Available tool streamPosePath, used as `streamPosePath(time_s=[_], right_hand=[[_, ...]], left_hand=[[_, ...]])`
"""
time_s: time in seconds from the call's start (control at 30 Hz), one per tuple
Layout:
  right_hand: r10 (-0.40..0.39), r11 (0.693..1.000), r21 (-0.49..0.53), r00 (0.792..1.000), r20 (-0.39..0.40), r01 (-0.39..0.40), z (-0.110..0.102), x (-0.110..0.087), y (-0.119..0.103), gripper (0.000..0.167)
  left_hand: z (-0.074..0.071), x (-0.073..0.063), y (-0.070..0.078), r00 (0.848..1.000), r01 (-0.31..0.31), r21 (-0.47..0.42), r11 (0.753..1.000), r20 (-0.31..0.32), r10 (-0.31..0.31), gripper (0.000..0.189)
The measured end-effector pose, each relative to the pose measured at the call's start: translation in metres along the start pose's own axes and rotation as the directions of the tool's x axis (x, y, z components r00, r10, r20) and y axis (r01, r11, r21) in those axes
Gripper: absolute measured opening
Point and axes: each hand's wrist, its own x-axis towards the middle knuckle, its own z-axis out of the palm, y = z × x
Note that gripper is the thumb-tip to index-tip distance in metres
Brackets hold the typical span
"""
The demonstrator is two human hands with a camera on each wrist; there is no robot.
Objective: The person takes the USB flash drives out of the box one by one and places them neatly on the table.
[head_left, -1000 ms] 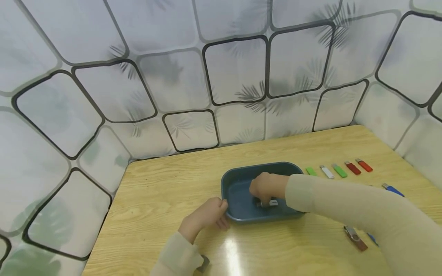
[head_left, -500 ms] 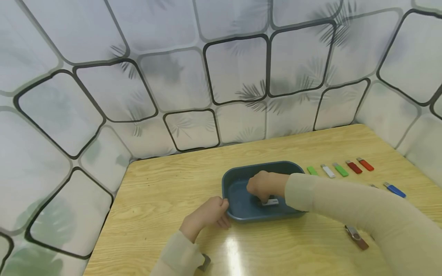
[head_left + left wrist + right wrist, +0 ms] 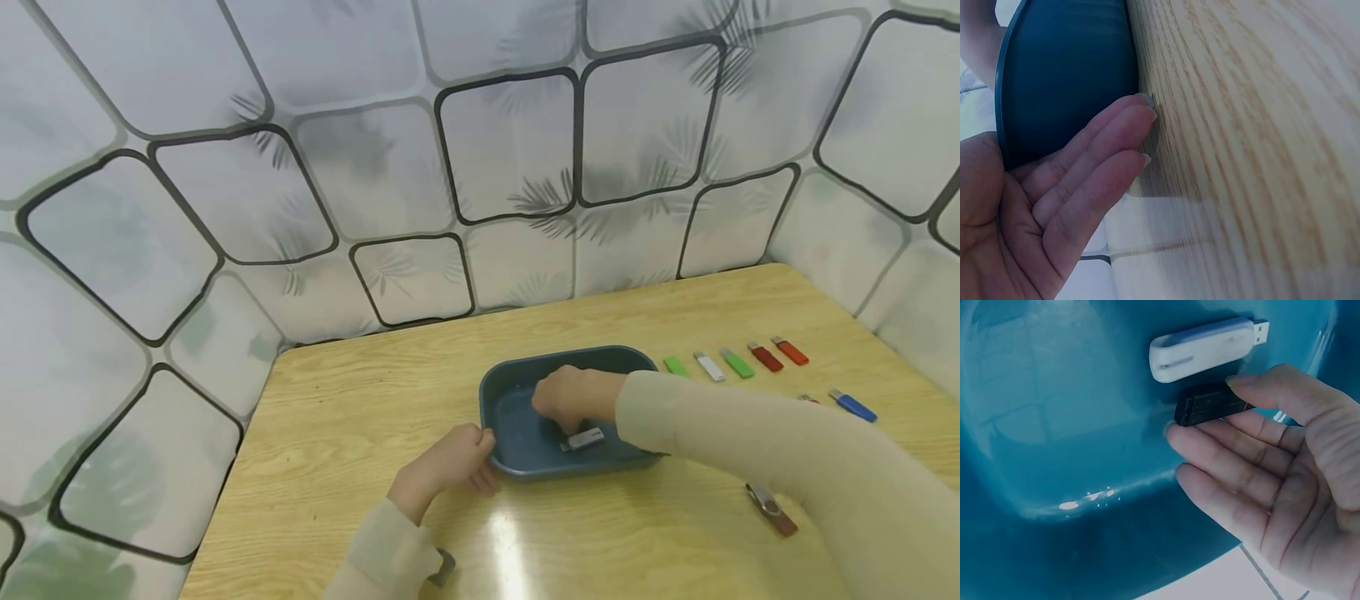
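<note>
My left hand point(image 3: 448, 467) holds the left end of a dark blue plastic bin point(image 3: 540, 475), thumb at the rim. In the left wrist view its fingers point(image 3: 1094, 187) lie along the bin's outer wall, close over the wood. Inside the bin, my right hand point(image 3: 566, 400) pinches a black USB stick point(image 3: 1207, 405) between thumb and fingertips, plain in the right wrist view but hidden by the hand in the head view. A white USB stick point(image 3: 1207, 350) with its metal plug bare lies on the bin's floor, just beside the black one.
Right of the bin, a row of USB sticks lies on the wooden table point(image 3: 360, 400): green, white point(image 3: 709, 367), green point(image 3: 737, 362), dark red point(image 3: 766, 357) and red point(image 3: 791, 350). A blue stick point(image 3: 853, 406) and a brown swivel stick point(image 3: 771, 509) lie nearer. Patterned fabric point(image 3: 517, 150) stands behind.
My right hand has shifted slightly left inside the bin, and more of the white USB stick shows beside it. The left hand stays at the bin's end.
</note>
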Motion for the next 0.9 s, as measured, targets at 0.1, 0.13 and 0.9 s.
streamPosePath(time_s=[0.1, 0.13, 0.9], right_hand=[[0.004, 0.999, 0.044, 1.000, 0.007, -0.004, -0.004, -0.005, 0.004, 0.013], [0.009, 0.998, 0.057, 1.000, 0.010, -0.009, -0.005, -0.007, 0.006, 0.012], [0.079, 0.978, 0.197, 0.995, -0.065, -0.065, -0.022, -0.076, 0.040, 0.027]], left_hand=[[0.000, 0.000, 0.000, 1.000, -0.001, -0.002, 1.000, 0.004, 0.001, 0.053], [-0.001, 0.000, 0.001, 1.000, 0.000, -0.004, 1.000, 0.004, 0.000, 0.053], [-0.005, 0.002, 0.006, 1.000, -0.009, 0.003, 1.000, -0.013, 0.009, 0.053]])
